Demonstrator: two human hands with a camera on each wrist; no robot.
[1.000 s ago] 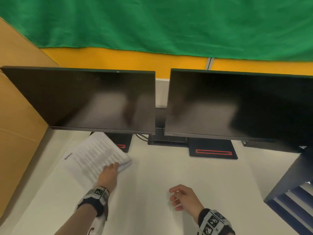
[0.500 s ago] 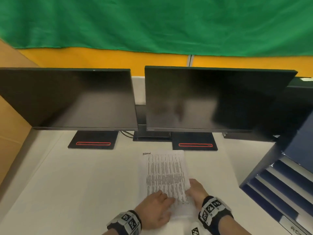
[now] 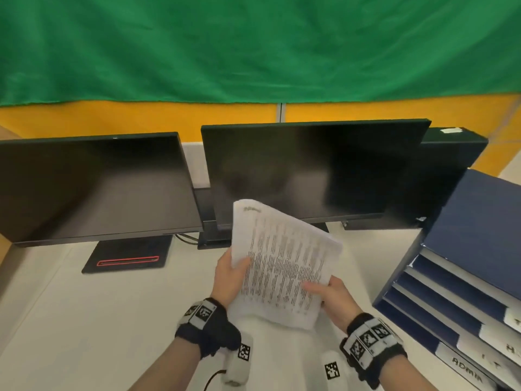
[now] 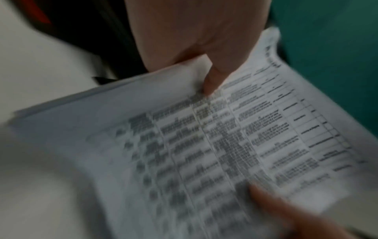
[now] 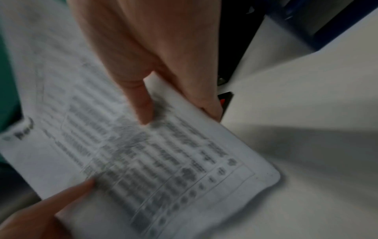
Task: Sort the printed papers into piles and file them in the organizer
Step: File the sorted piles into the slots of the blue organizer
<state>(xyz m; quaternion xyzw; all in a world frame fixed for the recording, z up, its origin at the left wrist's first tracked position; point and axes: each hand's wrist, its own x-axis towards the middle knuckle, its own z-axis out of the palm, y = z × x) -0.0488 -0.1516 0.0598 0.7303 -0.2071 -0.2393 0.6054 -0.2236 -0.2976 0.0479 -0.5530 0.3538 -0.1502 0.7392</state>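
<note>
A stack of printed papers (image 3: 279, 263) covered in dense tabular text is lifted off the white desk (image 3: 84, 320), tilted up toward me. My left hand (image 3: 231, 277) grips its left edge, thumb on the top sheet. My right hand (image 3: 332, 297) grips the lower right edge, thumb on the print. In the left wrist view the papers (image 4: 204, 145) are pinched by my left hand (image 4: 210, 77), thumb on top. The right wrist view shows the papers (image 5: 143, 153) held by my right hand (image 5: 147, 103). A dark blue organizer (image 3: 462, 277) with stepped, labelled trays stands at the right.
Two dark monitors (image 3: 93, 187) (image 3: 310, 170) stand side by side at the back of the desk, each on a black base (image 3: 127, 255). A green cloth (image 3: 253, 46) hangs over a yellow partition behind. A black box (image 3: 451, 153) sits behind the right monitor.
The stack was slid from the left under the monitor to the desk's middle, where both hands met it. It is now lifted off the desk and tilted up in both hands.
</note>
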